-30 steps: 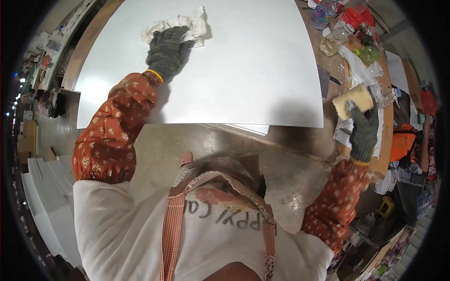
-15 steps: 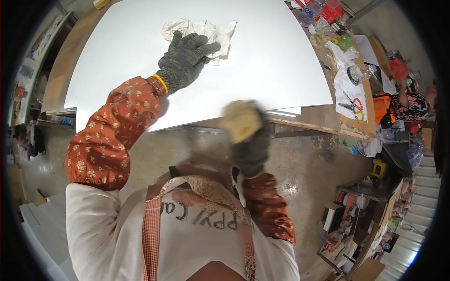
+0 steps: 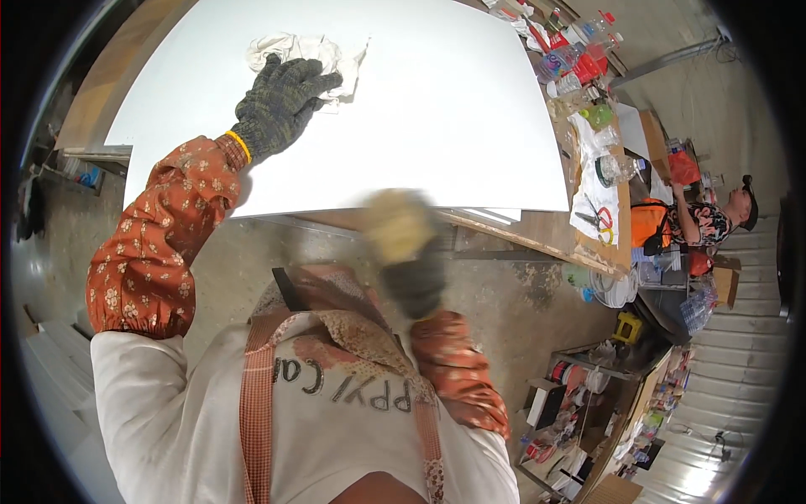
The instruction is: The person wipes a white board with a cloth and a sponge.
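A large white panel (image 3: 437,126) lies on the wooden table. Near its far side, my left hand (image 3: 281,101), in a dark grey knit glove with a yellow cuff edge, rests on a crumpled white cloth (image 3: 348,71). Its fingers are stretched over the cloth, slightly apart. By the panel's front edge, my gloved right hand (image 3: 413,286) is smeared by motion. It grips a yellowish pad (image 3: 399,227), too blurred to tell whether sponge or folded cloth. Both forearms wear orange flowered sleeves.
To the right, scissors (image 3: 606,225) with red and yellow handles lie on white paper. Plastic bottles (image 3: 558,60) crowd the far right end. Beyond the table another person (image 3: 709,220) is at work. A shelf (image 3: 579,370) of mixed items stands at lower right.
The whole view has turned, so the table and my arms appear farther left. My left hand stays on the cloth. The right hand still holds the pad by the front edge, in motion.
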### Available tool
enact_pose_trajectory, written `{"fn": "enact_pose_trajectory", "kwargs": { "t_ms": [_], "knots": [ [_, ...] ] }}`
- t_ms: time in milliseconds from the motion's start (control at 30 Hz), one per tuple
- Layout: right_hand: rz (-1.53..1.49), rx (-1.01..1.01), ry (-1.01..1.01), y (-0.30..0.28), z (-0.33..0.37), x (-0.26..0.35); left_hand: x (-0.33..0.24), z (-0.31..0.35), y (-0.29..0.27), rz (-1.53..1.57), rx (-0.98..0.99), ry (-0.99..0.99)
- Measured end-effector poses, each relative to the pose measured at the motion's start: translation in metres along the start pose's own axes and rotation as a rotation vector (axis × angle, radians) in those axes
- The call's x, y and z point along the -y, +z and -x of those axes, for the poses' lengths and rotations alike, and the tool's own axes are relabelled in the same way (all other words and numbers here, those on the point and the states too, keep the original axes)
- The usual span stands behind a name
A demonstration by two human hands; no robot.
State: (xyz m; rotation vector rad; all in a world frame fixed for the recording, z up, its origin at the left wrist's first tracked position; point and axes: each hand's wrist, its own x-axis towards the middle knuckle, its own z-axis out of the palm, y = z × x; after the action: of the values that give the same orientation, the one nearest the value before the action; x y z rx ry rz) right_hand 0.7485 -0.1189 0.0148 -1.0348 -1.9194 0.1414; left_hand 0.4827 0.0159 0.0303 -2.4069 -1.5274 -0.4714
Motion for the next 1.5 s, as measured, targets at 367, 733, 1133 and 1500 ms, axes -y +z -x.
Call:
{"fn": "enact_pose_trajectory", "kwargs": {
  "t_ms": [367,733,1133,1500],
  "knots": [
    [-0.005,-0.177,0.472,-0.074,-0.009,-0.069,0.045,0.025,0.004,-0.105,0.047,-0.283],
    [-0.203,0.058,0.199,-0.067,0.014,-0.141,0.043,0.03,-0.018,-0.152,0.19,-0.172],
    [0.018,-0.028,-0.18,-0.045,-0.021,-0.077,-0.058,0.106,-0.066,-0.128,0.076,-0.006],
    [0.009,-0.557,0.486,-0.215,0.041,-0.277,-0.166,0.03,-0.015,-0.072,0.016,0.274]
  ]
}}
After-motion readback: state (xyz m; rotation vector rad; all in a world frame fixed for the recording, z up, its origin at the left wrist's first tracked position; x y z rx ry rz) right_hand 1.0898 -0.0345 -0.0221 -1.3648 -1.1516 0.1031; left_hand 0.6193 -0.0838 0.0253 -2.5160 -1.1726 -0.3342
